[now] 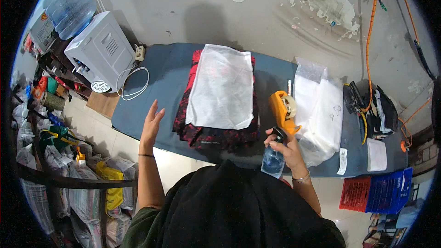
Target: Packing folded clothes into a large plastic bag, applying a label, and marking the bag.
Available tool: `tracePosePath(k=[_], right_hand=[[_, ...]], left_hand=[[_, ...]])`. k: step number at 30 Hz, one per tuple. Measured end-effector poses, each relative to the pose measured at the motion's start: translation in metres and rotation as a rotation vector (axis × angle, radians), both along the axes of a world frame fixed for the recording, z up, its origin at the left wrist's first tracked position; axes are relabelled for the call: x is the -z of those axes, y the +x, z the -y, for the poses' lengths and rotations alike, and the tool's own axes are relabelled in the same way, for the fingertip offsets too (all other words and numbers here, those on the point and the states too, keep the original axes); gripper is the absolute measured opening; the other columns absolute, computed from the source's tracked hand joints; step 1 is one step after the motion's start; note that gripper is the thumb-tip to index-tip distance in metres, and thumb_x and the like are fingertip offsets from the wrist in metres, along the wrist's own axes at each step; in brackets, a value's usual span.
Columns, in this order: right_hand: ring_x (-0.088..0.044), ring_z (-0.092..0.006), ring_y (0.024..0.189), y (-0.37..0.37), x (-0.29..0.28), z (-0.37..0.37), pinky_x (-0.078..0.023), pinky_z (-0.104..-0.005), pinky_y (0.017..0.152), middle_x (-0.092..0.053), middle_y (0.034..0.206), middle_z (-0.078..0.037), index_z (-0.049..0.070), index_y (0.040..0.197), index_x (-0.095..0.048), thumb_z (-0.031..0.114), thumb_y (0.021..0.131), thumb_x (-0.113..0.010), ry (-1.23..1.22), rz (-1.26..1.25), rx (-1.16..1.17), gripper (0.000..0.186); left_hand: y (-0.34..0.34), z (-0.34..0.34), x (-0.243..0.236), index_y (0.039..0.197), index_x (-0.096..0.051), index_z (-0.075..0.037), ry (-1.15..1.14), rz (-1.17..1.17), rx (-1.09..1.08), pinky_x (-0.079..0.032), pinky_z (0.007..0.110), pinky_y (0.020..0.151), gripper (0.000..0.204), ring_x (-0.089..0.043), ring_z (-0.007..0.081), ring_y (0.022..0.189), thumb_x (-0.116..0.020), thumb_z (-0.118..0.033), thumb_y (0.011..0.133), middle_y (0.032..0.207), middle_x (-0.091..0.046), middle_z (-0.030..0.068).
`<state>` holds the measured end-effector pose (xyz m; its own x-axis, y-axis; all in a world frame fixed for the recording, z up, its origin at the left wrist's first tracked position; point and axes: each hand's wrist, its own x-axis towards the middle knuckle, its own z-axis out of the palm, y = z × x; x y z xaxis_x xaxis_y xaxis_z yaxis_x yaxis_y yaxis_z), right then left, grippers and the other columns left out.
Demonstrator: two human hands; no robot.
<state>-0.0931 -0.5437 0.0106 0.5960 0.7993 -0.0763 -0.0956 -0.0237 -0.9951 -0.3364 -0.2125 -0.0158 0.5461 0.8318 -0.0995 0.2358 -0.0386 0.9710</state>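
Observation:
A stack of folded red and black patterned cloth (183, 115) lies on the grey-blue covered table (165, 71). Over it is spread a white cloth (223, 87), slightly creased, leaving the patterned edges showing. My right hand (285, 149) is wrapped around a clear spray bottle (273, 161) with a black spray head, at the near edge of the table. My left hand (153, 121) is raised to the left of the stack, fingers apart and holding nothing. Just beyond my right hand sits an orange tape dispenser (281, 110) with a roll of tape in it.
White material in clear plastic (319, 105) lies right of the dispenser. An iron (356, 98) with an orange cord stands farther right, near a white card (376, 155). A water dispenser (103, 48) is at the left. Red and blue crates (376, 190) stand below the table's right end.

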Motion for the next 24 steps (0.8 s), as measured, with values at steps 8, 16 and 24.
tracePosePath(k=[8, 16, 24], right_hand=[[-0.052, -0.0067, 0.069, -0.116, -0.031, -0.07, -0.044, -0.0233, 0.065, -0.06, 0.073, -0.005, -0.003, 0.093, -0.06, 0.018, 0.075, -0.069, -0.067, 0.436, 0.209, 0.029], [-0.064, -0.0284, 0.078, -0.204, 0.011, -0.138, -0.048, -0.0344, 0.068, -0.065, 0.084, -0.017, -0.001, 0.093, -0.06, 0.025, 0.073, -0.071, -0.161, 0.732, 0.372, 0.034], [-0.062, -0.0331, 0.075, -0.233, 0.03, -0.183, -0.047, -0.037, 0.066, -0.063, 0.079, -0.017, 0.0, 0.087, -0.058, 0.025, 0.073, -0.07, -0.247, 0.839, 0.406, 0.031]], left_hand=[[-0.022, -0.044, 0.011, 0.141, -0.027, -0.004, -0.053, 0.059, 0.183, -0.027, 0.035, 0.106, 0.065, -0.029, 0.0319, 0.132, -0.059, -0.023, 0.087, 0.145, -0.025, 0.0221], [-0.075, -0.073, 0.053, 0.141, -0.029, -0.013, -0.24, -0.02, 0.294, -0.025, 0.051, 0.103, 0.07, -0.031, 0.0364, 0.13, -0.057, -0.044, 0.085, 0.142, -0.03, 0.0203], [-0.074, -0.061, 0.058, 0.143, -0.025, -0.011, -0.445, 0.01, 0.369, -0.023, 0.049, 0.103, 0.068, -0.035, 0.0371, 0.127, -0.046, -0.048, 0.09, 0.142, -0.032, 0.0184]])
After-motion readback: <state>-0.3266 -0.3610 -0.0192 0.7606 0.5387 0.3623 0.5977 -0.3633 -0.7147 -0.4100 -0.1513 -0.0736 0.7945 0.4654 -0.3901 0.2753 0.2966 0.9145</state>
